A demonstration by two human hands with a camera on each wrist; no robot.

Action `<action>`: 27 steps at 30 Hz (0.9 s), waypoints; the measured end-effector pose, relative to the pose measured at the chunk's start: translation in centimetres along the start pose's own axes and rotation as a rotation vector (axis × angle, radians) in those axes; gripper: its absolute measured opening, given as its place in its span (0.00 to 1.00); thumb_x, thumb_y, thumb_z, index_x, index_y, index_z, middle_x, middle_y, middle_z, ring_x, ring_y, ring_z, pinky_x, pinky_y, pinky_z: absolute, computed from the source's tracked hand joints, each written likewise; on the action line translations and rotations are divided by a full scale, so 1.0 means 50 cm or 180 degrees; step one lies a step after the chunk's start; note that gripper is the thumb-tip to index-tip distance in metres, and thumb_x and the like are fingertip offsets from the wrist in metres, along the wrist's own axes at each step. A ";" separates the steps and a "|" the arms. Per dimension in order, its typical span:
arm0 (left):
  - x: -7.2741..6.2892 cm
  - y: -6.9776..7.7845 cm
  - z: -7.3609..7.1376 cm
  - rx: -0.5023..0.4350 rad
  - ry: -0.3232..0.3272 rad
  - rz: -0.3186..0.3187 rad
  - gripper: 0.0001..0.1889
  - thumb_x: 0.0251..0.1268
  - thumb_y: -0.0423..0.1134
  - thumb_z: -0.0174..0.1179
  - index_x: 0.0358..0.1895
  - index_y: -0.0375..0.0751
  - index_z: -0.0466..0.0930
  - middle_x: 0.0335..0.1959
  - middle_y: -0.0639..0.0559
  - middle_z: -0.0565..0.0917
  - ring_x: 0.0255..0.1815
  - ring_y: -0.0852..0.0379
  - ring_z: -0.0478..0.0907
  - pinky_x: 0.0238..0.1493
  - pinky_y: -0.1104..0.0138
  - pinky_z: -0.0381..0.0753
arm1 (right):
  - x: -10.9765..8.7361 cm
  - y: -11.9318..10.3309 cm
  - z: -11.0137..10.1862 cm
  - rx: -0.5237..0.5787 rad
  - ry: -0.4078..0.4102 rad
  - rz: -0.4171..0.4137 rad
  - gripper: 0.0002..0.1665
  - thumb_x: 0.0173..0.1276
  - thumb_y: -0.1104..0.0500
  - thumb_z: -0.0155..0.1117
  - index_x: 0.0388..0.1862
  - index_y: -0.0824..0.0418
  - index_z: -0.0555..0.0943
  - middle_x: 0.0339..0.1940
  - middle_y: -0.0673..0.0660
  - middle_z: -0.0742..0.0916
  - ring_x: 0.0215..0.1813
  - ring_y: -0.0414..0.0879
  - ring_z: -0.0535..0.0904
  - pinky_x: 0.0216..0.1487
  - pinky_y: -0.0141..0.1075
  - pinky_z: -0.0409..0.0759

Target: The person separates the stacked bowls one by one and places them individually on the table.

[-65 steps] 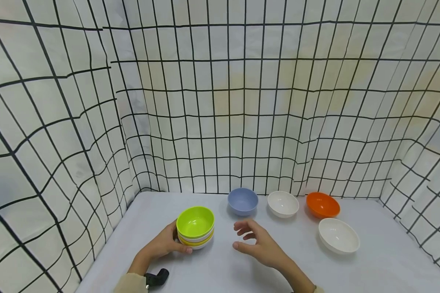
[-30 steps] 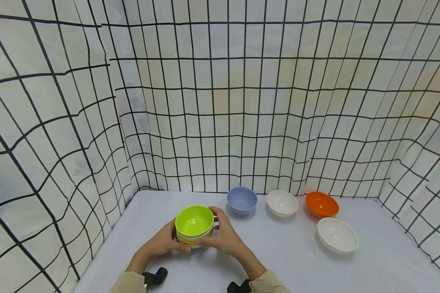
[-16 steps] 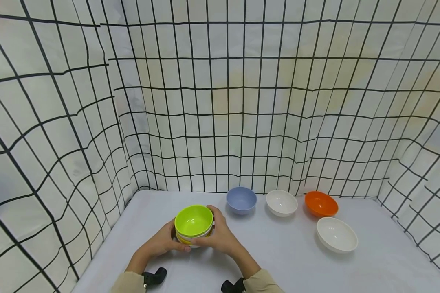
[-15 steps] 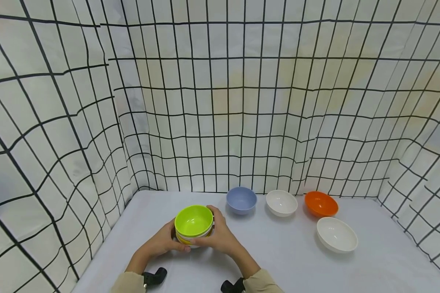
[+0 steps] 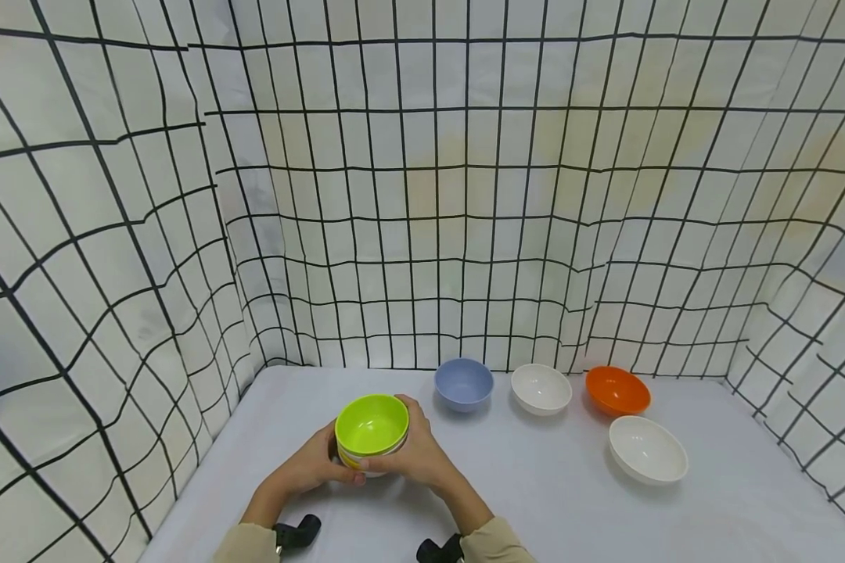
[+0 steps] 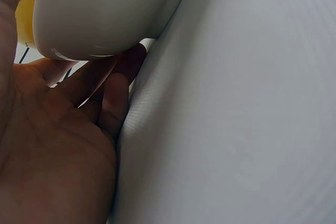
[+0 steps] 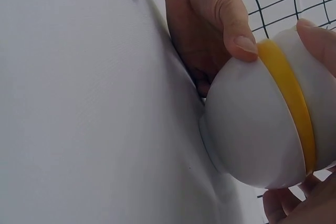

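Observation:
A nested stack of bowls stands on the white cloth, left of centre in the head view. Its top is a lime green bowl (image 5: 372, 424); below are white bowls and a yellow bowl (image 7: 294, 95), seen as a band in the right wrist view. The lowest white bowl (image 7: 252, 124) has its foot at the cloth. My left hand (image 5: 310, 465) holds the stack's left side, thumb in front. From the right, my right hand (image 5: 422, 453) grips it, thumb in front and fingers behind. In the left wrist view, the left palm (image 6: 58, 145) lies beside the lowest bowl.
Behind and to the right sit a blue bowl (image 5: 464, 385), a small white bowl (image 5: 541, 389), an orange bowl (image 5: 617, 391) and a wider white bowl (image 5: 648, 450). White walls with black grid lines (image 5: 436, 215) enclose the table (image 5: 563, 500) at the back and sides.
My right hand, earlier apart from the stack, has come left and taken hold of its right side. The left hand keeps its hold; the other bowls stay put.

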State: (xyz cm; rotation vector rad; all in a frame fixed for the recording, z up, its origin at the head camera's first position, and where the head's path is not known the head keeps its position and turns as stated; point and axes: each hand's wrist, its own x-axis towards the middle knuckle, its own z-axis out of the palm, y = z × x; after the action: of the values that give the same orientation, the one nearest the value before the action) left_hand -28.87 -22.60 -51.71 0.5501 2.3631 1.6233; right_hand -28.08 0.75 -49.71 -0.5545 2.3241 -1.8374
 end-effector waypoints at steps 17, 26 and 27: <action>-0.001 0.000 -0.001 -0.0006 -0.0003 -0.0003 0.53 0.45 0.38 0.80 0.78 0.45 0.60 0.74 0.45 0.71 0.76 0.42 0.65 0.78 0.33 0.52 | -0.003 -0.010 0.011 0.0032 0.0161 0.0109 0.67 0.44 0.45 0.86 0.80 0.48 0.57 0.68 0.53 0.73 0.69 0.50 0.65 0.72 0.61 0.68; -0.003 -0.001 -0.001 0.0088 -0.0050 0.0169 0.52 0.47 0.38 0.79 0.77 0.41 0.59 0.73 0.41 0.72 0.74 0.38 0.66 0.76 0.32 0.55 | -0.004 -0.009 0.014 0.0019 0.0207 0.0090 0.66 0.46 0.44 0.85 0.80 0.48 0.57 0.68 0.54 0.73 0.69 0.50 0.66 0.71 0.60 0.69; -0.003 0.000 -0.001 0.0085 -0.0057 0.0179 0.52 0.47 0.38 0.79 0.77 0.41 0.59 0.73 0.41 0.72 0.74 0.38 0.66 0.76 0.32 0.55 | -0.005 -0.009 0.015 0.0009 0.0216 0.0090 0.66 0.46 0.44 0.85 0.80 0.48 0.57 0.69 0.54 0.73 0.69 0.50 0.66 0.71 0.60 0.69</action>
State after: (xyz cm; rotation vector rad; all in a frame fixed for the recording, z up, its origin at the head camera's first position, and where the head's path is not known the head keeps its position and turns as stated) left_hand -28.77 -22.72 -51.71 0.6393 2.3799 1.6053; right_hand -27.53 0.09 -49.52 -0.4636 2.3591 -1.8751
